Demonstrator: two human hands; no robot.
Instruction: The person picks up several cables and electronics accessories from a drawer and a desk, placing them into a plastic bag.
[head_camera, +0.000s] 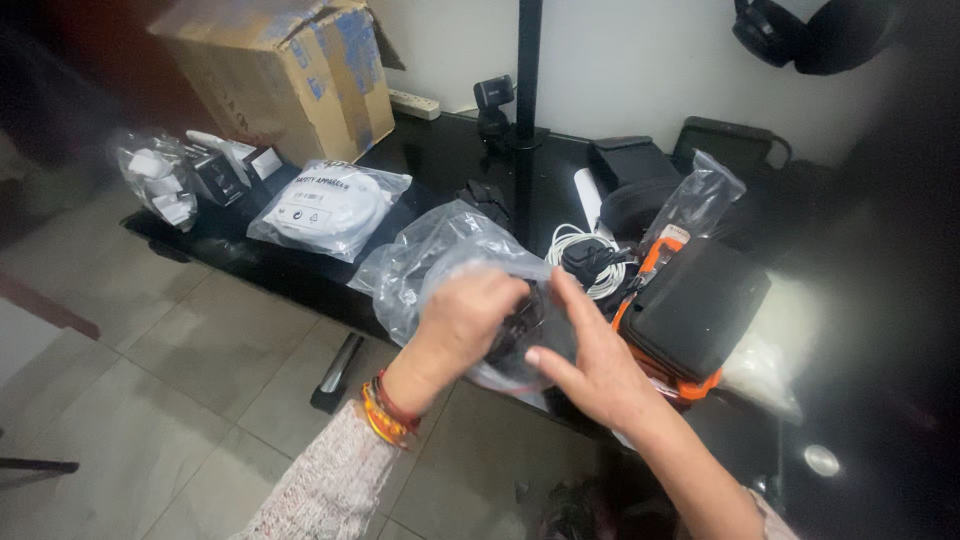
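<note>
- I see the long black glossy bench (440, 165) carrying the crinkly clear plastic bag (430, 255), held at its front edge
- Bag looks light, limp, slippery; I'd pinch the film
- Left hand (465, 320) closed on it, right hand (590, 360) open, cupping its side

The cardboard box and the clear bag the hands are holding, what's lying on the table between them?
In the head view, a flat white round item sealed in a plastic pouch lies on the black table between the cardboard box and the clear bag.
</note>
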